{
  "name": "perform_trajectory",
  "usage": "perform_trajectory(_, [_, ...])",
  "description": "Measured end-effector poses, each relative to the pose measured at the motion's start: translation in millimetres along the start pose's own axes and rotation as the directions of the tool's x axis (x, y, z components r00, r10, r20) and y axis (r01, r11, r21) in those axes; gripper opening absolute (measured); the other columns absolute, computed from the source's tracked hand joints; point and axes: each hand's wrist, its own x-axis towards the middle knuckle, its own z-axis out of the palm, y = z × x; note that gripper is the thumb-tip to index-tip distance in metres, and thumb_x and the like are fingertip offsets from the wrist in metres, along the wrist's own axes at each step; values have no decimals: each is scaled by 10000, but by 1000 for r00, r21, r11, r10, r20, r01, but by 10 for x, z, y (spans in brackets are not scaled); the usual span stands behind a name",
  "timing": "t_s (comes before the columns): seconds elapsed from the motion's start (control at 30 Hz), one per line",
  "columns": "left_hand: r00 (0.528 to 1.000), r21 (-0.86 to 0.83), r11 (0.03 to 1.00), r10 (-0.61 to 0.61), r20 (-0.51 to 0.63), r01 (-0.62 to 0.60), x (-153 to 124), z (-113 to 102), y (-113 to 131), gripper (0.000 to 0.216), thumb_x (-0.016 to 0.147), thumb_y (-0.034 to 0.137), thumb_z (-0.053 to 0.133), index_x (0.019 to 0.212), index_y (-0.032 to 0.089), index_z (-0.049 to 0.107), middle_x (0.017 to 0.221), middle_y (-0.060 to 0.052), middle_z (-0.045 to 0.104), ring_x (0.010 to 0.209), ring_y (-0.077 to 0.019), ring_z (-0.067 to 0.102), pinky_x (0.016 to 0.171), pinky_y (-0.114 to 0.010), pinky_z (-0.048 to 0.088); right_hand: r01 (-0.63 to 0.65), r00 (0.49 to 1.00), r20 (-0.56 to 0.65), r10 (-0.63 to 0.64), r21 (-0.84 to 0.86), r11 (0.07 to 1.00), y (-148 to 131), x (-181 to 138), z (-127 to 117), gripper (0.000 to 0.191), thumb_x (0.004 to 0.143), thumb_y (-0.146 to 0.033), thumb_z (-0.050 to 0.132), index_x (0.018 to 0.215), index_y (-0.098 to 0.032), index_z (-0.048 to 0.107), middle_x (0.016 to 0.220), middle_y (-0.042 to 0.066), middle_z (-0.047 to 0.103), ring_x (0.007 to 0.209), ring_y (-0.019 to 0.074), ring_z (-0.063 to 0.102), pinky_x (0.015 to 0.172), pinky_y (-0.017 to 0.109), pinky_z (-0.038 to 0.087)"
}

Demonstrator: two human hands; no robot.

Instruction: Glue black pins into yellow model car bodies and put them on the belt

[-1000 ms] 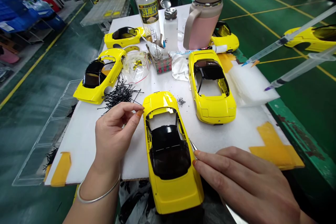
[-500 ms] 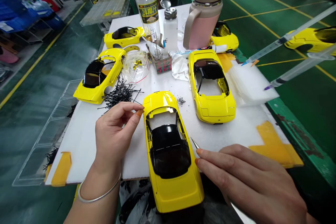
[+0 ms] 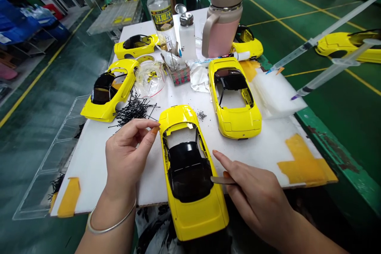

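Observation:
A yellow model car body (image 3: 199, 218) with a black roof and dark window lies in front of me, its near end past the board's edge. My left hand (image 3: 131, 143) is closed in a pinch at its far left corner; anything between thumb and forefinger is too small to make out. My right hand (image 3: 256, 190) is closed around metal tweezers (image 3: 222, 180), whose blunt end points left over the window edge. The right forefinger is stretched out by the body's right side. Beyond lie a heap of thin black sprue sticks (image 3: 132, 109) and a scatter of tiny black bits (image 3: 201, 115).
More yellow car bodies stand left (image 3: 98, 107) and right (image 3: 238, 121). Behind are a pink mug (image 3: 223, 27), a plastic bottle (image 3: 162, 12), a pump dispenser (image 3: 187, 37) and a small tool box (image 3: 180, 75). Two syringes (image 3: 291, 57) slant in from the right over white foam (image 3: 278, 97).
My right hand has turned the tweezers, so the blunt end shows instead of the pointed tip, and its forefinger now stretches forward. My left hand keeps its pinch at the same corner.

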Motion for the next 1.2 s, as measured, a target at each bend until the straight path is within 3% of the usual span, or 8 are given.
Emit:
perform_trajectory(0.17, [1000, 1, 1000, 2, 2, -2, 0, 2, 15, 94, 916, 241, 735, 980, 276, 795, 841, 18, 707, 631, -102, 543, 597, -260, 424, 31, 999, -15, -32, -4, 999, -31, -8, 16, 568, 922, -19, 443, 1482, -110, 479, 811, 22, 714, 649, 166, 682, 556, 279, 544])
perform_trajectory(0.4, [1000, -4, 1000, -3, 4, 3, -1, 4, 9, 88, 919, 251, 735, 971, 285, 797, 871, 13, 718, 639, -100, 541, 600, -264, 429, 23, 998, -66, -23, 4, 1000, -7, -6, -22, 499, 946, -26, 467, 1434, -113, 529, 870, 48, 750, 714, 154, 721, 610, 255, 576])
perform_trajectory(0.8, [1000, 16, 1000, -22, 1, 22, -10, -5, -10, 112, 912, 245, 732, 988, 286, 802, 854, 13, 712, 651, -111, 531, 598, -274, 416, 17, 999, -45, -14, 52, 998, 8, -29, -8, 497, 954, -35, 465, 1428, -149, 560, 803, 17, 721, 661, 153, 685, 582, 257, 544])
perform_trajectory(1.0, [999, 17, 999, -33, -4, 33, -12, -6, -17, 110, 910, 267, 739, 998, 277, 804, 865, 1, 717, 649, -118, 534, 591, -271, 423, 17, 999, -43, -15, 58, 998, 18, -18, 14, 590, 931, -25, 456, 1501, -161, 526, 809, 16, 722, 652, 151, 678, 574, 253, 543])
perform_trajectory(1.2, [1000, 12, 1000, -28, -3, 28, -8, -3, -17, 103, 909, 294, 745, 990, 273, 806, 865, -2, 718, 643, -118, 534, 587, -268, 424, -3, 1000, -30, 6, 96, 995, 49, -75, 40, 530, 941, -38, 479, 1451, -158, 561, 810, 16, 707, 672, 158, 671, 589, 265, 538])
